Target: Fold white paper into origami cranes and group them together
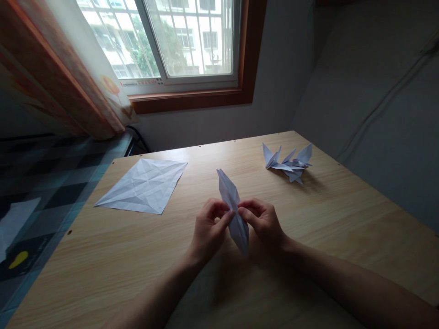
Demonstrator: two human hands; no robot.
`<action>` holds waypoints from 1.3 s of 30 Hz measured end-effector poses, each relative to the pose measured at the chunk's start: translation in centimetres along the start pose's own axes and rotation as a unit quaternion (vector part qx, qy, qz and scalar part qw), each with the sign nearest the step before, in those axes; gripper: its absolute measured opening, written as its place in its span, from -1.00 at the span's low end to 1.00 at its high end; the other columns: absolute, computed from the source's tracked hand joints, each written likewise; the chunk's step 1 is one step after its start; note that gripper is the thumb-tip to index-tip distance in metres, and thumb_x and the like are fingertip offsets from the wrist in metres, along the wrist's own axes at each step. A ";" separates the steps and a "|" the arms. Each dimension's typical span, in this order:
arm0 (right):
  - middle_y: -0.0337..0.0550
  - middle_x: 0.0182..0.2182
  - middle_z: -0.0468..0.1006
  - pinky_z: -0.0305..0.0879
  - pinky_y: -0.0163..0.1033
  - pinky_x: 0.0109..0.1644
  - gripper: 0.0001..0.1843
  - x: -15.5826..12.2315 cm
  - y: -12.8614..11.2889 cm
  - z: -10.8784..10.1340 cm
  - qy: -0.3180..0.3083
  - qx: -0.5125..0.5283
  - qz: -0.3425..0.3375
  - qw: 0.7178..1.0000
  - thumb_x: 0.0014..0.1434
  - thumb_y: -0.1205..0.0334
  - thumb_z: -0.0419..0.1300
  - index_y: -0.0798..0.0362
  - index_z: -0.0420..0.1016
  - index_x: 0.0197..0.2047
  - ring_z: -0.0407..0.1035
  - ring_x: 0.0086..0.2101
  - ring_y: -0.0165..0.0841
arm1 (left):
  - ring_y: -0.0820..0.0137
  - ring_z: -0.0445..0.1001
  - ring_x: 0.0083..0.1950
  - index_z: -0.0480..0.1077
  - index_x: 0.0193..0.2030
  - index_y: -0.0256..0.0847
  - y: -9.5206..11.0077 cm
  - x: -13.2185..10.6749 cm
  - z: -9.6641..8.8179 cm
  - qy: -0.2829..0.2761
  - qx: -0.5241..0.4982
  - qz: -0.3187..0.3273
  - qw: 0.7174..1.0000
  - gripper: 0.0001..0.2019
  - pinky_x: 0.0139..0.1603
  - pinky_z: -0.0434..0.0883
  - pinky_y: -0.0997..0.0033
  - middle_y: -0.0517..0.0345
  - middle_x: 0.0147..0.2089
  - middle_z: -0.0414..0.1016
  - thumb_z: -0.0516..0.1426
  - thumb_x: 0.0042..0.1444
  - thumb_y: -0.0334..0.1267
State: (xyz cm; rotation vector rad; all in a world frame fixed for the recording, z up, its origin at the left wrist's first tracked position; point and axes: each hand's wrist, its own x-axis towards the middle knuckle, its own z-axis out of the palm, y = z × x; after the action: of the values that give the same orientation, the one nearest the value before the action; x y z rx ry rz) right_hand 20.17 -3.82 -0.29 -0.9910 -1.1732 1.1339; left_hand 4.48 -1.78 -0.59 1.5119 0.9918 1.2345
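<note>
Between my two hands is a folded piece of white paper [239, 230], long and narrow with pointed ends, held above the table. My left hand [210, 227] pinches its left edge near the middle with thumb and forefinger. At the right edge, about the same height, my right hand [262, 220] pinches it too. The paper tilts, its upper tip leaning left and away from me. Parts of its middle are hidden behind my thumbs.
On the wooden table [137, 265], a creased white paper sheet [146, 185] lies flat at left. Several folded paper cranes [290, 163] sit clustered at the back right. Beyond are a window [192, 41] and a curtain [65, 68]. A checked cloth [75, 183] covers a surface at left.
</note>
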 end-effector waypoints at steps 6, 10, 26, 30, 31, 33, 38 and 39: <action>-0.13 -0.29 0.67 0.47 -0.18 -0.15 -0.82 -0.1 -0.1 0.0 -0.009 -0.037 -0.020 0.999 0.12 0.16 0.27 0.03 0.64 -0.24 0.55 -0.25 -0.24 | 0.44 0.35 -0.34 0.50 -0.37 -0.20 0.2 -0.1 -0.1 0.017 0.016 0.055 0.998 -0.91 -0.34 0.31 0.46 0.16 -0.35 0.37 0.27 0.07 -0.25; -0.14 -0.26 0.68 0.49 -0.15 -0.15 -0.81 0.0 0.1 -0.2 -0.014 -0.047 -0.028 0.998 0.14 0.17 0.25 0.00 0.66 -0.22 0.55 -0.23 -0.22 | 0.42 0.37 -0.33 0.56 -0.31 -0.16 0.1 -0.2 -0.2 0.020 0.022 0.056 0.998 -0.93 -0.34 0.32 0.45 0.14 -0.33 0.37 0.25 0.10 -0.26; -0.13 -0.24 0.64 0.51 -0.18 -0.14 -0.73 -0.2 0.7 0.1 -0.002 -0.004 -0.014 1.000 0.00 0.34 0.27 0.06 0.53 -0.16 0.56 -0.26 -0.26 | 0.39 0.40 -0.30 0.50 -0.25 -0.19 1.4 -0.3 -0.2 -0.035 0.117 0.092 0.988 -0.83 -0.28 0.36 0.42 0.13 -0.29 0.43 0.28 0.04 -0.20; -0.14 -0.34 0.60 0.50 -0.17 -0.23 -0.77 -0.3 0.8 0.1 -0.003 -0.020 -0.004 1.000 0.04 0.28 0.27 0.08 0.49 -0.17 0.52 -0.37 -0.30 | 0.38 0.41 -0.29 0.46 -0.23 -0.17 1.6 -0.4 -0.1 -0.032 0.141 0.098 0.985 -0.81 -0.27 0.35 0.42 0.14 -0.28 0.47 0.28 0.04 -0.17; -0.16 -0.36 0.58 0.48 -0.19 -0.25 -0.78 -0.3 0.7 0.1 0.000 -0.028 -0.008 1.000 0.04 0.29 0.27 0.07 0.48 -0.19 0.50 -0.40 -0.32 | 0.38 0.41 -0.29 0.45 -0.23 -0.17 1.5 -0.5 -0.1 -0.032 0.144 0.092 0.985 -0.79 -0.26 0.35 0.42 0.14 -0.29 0.48 0.28 0.03 -0.16; -0.20 -0.40 0.56 0.45 -0.24 -0.31 -0.81 -0.3 0.7 0.2 0.013 -0.058 -0.030 0.998 0.01 0.32 0.27 0.07 0.46 -0.23 0.47 -0.43 -0.36 | 0.38 0.41 -0.32 0.42 -0.23 -0.18 1.2 -0.6 -0.1 -0.033 0.147 0.074 0.986 -0.77 -0.25 0.34 0.41 0.16 -0.32 0.48 0.27 0.02 -0.15; -0.29 -0.47 0.47 0.32 -0.34 -0.43 -0.83 -0.5 0.2 0.4 0.029 -0.123 -0.084 0.988 -0.04 0.39 0.23 0.05 0.41 -0.31 0.36 -0.50 -0.44 | 0.38 0.40 -0.35 0.38 -0.20 -0.20 0.8 -0.7 -0.2 -0.019 0.115 0.040 0.992 -0.79 -0.27 0.33 0.40 0.18 -0.38 0.44 0.17 0.10 -0.14; -0.31 -0.49 0.45 0.30 -0.35 -0.44 -0.83 -0.5 0.1 0.5 0.031 -0.129 -0.087 0.987 -0.04 0.39 0.23 0.05 0.40 -0.32 0.35 -0.51 -0.44 | 0.37 0.40 -0.33 0.39 -0.20 -0.20 0.8 -0.7 -0.3 -0.027 0.110 0.041 0.993 -0.78 -0.26 0.33 0.39 0.17 -0.36 0.45 0.18 0.09 -0.12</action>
State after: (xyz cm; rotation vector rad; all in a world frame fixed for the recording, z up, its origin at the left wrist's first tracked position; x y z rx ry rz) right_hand 19.68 -4.28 -0.38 -1.0885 -1.3514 0.8223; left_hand 4.13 -2.60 0.08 1.7636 1.0671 1.1649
